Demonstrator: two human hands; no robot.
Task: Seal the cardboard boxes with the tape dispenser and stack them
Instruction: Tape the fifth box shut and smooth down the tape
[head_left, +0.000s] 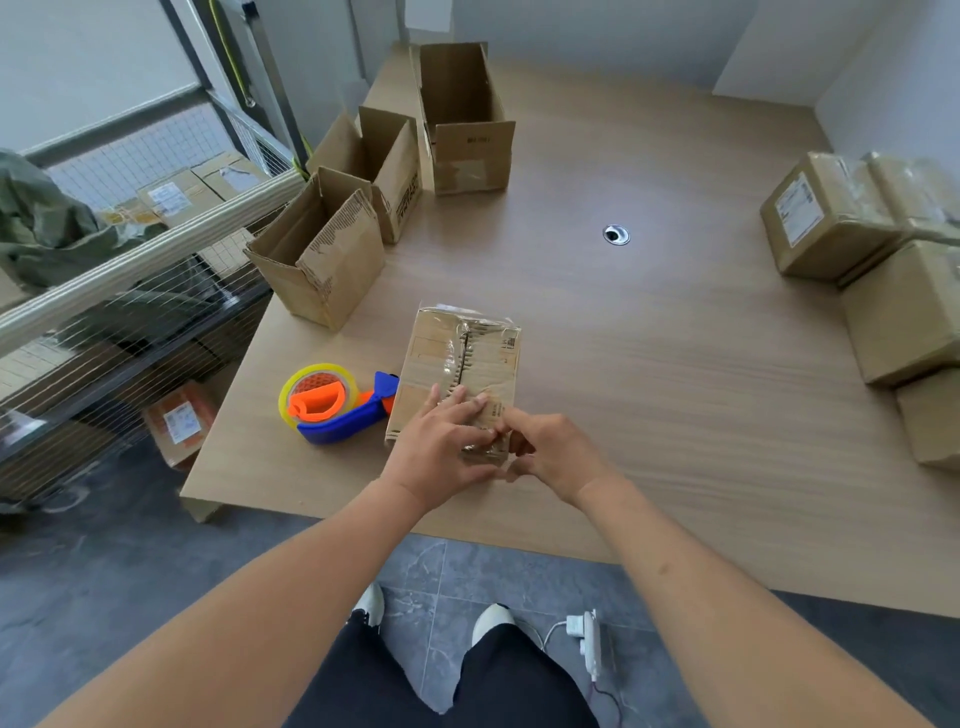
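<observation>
A closed cardboard box (465, 358) lies flat near the table's front edge, with clear tape running along its top seam. My left hand (441, 447) presses flat on the near end of the box, fingers straight. My right hand (545, 447) has curled fingers at the box's near end and pinches the tape there. The tape dispenser (332, 405), blue with an orange hub and a yellow-edged roll, lies on the table touching the box's left side.
Three open empty boxes (322, 260) (384, 166) (462, 114) stand at the table's left and back. Sealed boxes are stacked (831, 218) at the right edge. A wire cart (130, 291) with parcels stands left of the table (675, 364). A grommet hole (616, 235) is mid-table.
</observation>
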